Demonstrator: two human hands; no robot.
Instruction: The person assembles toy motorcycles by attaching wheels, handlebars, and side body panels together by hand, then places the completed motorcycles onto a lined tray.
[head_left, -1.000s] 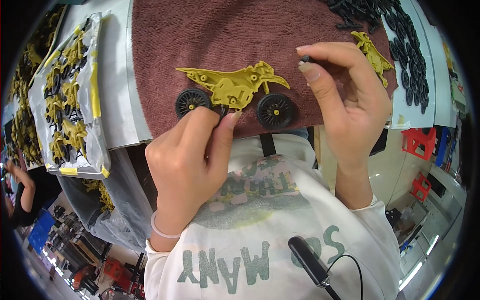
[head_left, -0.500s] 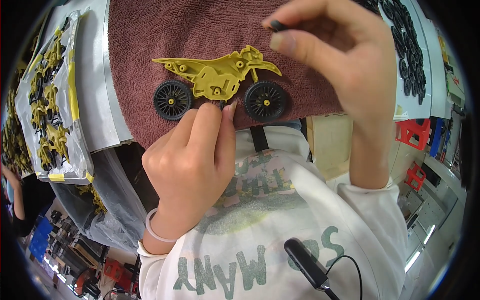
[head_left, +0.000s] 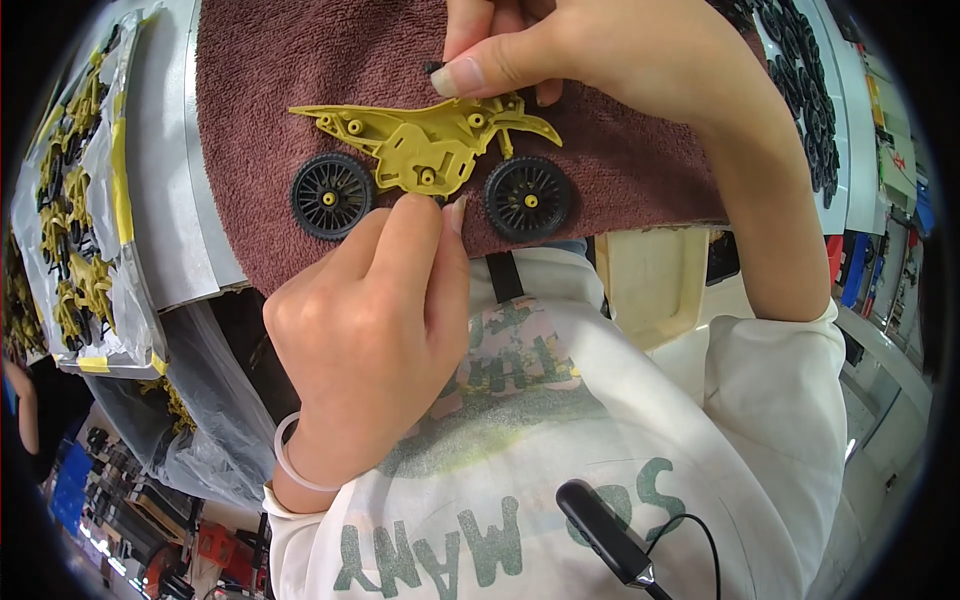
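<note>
A yellow plastic toy motorcycle body half (head_left: 415,150) lies with its hollow inner side up on a brown towel. A black spoked wheel (head_left: 332,197) sits at its left end and another black wheel (head_left: 528,200) at its right, each with a yellow hub pin. My left hand (head_left: 375,320) pinches at the body's lower edge, between the wheels; a small dark bit shows at its fingertips. Above the body's upper edge, my right hand (head_left: 520,50) holds a small black part (head_left: 433,68) between thumb and fingers. Its fingers hide some of the body's upper right.
The brown towel (head_left: 260,130) covers the worktable. At left stands a plastic-lined tray (head_left: 122,200) of yellow-and-black toy pieces, with a plastic bag (head_left: 215,400) below. Many black wheels (head_left: 805,100) lie at the right. A pale open box (head_left: 655,285) is near my lap.
My right hand has moved left and a little down, bringing the small black part over the body's upper edge. The left hand keeps its pinch at the lower edge.
</note>
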